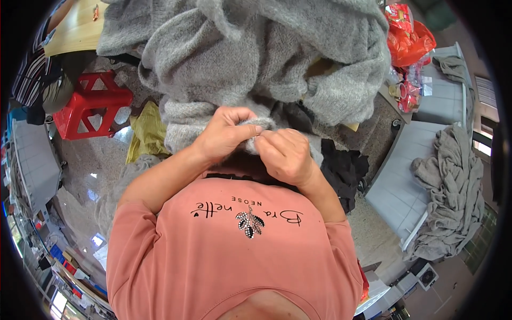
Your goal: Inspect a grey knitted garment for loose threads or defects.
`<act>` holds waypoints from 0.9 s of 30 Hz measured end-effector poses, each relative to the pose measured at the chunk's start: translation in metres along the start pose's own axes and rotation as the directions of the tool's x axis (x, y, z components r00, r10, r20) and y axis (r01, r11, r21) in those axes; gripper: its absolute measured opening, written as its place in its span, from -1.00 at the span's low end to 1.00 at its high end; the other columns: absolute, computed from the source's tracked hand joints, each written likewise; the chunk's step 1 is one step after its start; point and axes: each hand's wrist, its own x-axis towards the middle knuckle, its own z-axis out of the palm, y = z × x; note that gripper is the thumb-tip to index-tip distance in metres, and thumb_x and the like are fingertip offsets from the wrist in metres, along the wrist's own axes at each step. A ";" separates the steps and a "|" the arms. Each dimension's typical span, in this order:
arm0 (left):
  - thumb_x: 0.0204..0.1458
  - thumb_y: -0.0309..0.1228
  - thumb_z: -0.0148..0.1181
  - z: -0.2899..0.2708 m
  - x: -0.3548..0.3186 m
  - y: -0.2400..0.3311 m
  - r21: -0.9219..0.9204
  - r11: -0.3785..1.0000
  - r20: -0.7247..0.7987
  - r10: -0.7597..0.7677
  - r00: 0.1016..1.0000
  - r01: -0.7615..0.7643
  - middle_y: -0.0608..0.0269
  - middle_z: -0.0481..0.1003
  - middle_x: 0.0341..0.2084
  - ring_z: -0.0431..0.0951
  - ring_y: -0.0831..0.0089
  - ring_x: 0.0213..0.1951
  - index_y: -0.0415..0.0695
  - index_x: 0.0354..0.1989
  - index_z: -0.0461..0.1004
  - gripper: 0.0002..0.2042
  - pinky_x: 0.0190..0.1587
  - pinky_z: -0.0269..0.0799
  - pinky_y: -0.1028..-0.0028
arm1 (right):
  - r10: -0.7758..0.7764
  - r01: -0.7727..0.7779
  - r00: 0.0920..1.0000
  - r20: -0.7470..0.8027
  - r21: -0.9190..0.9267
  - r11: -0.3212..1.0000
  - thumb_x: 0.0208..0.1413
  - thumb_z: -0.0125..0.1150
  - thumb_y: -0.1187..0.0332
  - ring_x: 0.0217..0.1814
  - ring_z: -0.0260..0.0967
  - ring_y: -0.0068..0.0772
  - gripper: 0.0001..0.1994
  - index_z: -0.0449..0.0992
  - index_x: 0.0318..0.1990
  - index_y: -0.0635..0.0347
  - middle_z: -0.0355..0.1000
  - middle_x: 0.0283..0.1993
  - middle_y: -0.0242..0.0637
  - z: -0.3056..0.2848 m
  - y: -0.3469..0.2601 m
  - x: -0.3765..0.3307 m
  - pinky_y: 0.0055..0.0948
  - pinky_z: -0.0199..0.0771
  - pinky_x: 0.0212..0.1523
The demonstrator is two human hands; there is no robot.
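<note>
Your hands meet at the centre of the view, both working one small spot on the grey knit (pixel 250 58). Your left hand (pixel 224 133) is curled shut, pinching a fold of the knit's near edge between thumb and fingers. Your right hand (pixel 285 154) is closed too, fingertips pressed against that same fold; whether it holds a needle or other tool, I cannot tell.

The knit lies in a big heap from 12 o'clock down to your hands, most of it bunched and untouched beyond the pinched edge. Judging by that, you are in the middle of a fine job on one point, with the rest of the garment not yet gone over.

A black cloth (pixel 341 168) sits at 3 o'clock just beside your right wrist. More grey garments (pixel 453 186) are draped farther out at 3 o'clock, a red stool (pixel 90 104) stands at 10 o'clock, and a yellow cloth (pixel 146 130) lies at 9 o'clock.
</note>
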 end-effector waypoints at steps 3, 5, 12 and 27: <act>-0.10 -0.58 0.11 -0.004 -0.003 0.004 -0.123 0.991 0.075 -0.036 0.997 0.045 0.44 0.42 -0.57 0.33 0.75 -0.52 -0.23 -0.49 0.43 -1.00 -0.49 0.23 0.70 | -0.002 -0.012 0.993 -0.117 -0.120 0.993 -0.36 0.11 0.60 -0.65 0.23 -0.37 -0.81 0.37 -0.45 0.31 0.32 -0.52 -0.24 0.008 0.003 -0.003 -0.47 0.17 -0.67; -0.10 -0.57 0.11 -0.006 -0.003 0.004 -0.100 0.995 0.072 -0.008 0.997 0.016 0.44 0.42 -0.56 0.34 0.74 -0.51 -0.24 -0.47 0.43 -0.98 -0.48 0.24 0.70 | -0.004 -0.021 0.987 -0.163 -0.154 0.988 -0.36 0.11 0.62 -0.65 0.23 -0.37 -0.80 0.37 -0.44 0.31 0.33 -0.51 -0.24 0.013 0.002 -0.004 -0.48 0.16 -0.68; -0.12 -0.59 0.15 -0.013 -0.007 -0.001 0.061 0.994 0.020 0.095 0.995 -0.096 0.38 0.46 -0.53 0.38 0.72 -0.46 -0.28 -0.42 0.46 -0.93 -0.41 0.31 0.68 | 0.127 -0.131 0.968 -0.217 -0.004 0.991 -0.32 0.10 0.59 -0.57 0.28 -0.33 -0.85 0.37 -0.47 0.29 0.34 -0.41 -0.24 0.018 0.007 0.003 -0.45 0.27 -0.60; -0.23 -0.65 0.18 -0.010 -0.011 -0.001 0.549 0.684 0.024 0.562 0.827 -0.481 0.21 0.48 -0.58 0.45 0.54 -0.51 -0.26 -0.51 0.47 -0.93 -0.45 0.33 0.60 | 0.527 -0.535 0.834 0.164 0.471 0.701 -0.25 -0.03 0.65 -0.45 0.35 -0.50 -0.78 0.43 -0.35 0.36 0.38 -0.47 -0.23 0.012 0.011 0.007 -0.58 0.33 -0.42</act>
